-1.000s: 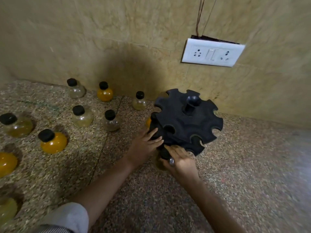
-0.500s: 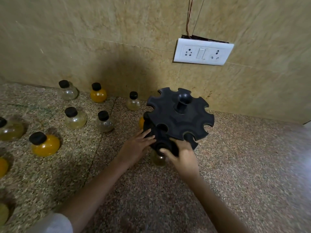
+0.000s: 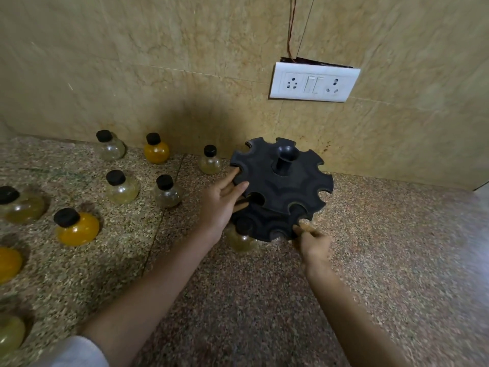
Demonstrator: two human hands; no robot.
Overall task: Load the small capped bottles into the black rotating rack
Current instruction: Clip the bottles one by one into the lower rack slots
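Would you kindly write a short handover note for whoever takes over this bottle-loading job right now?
Left hand: open, straight fingers on the upper-tier rim of the black rack.
Right hand: fingertips at the lower tier's front edge; blurred, grip unclear.
Done: at least one pale bottle sits in a lower slot.
Left: nine loose bottles in view on the counter, left of the rack; visible upper slots empty.
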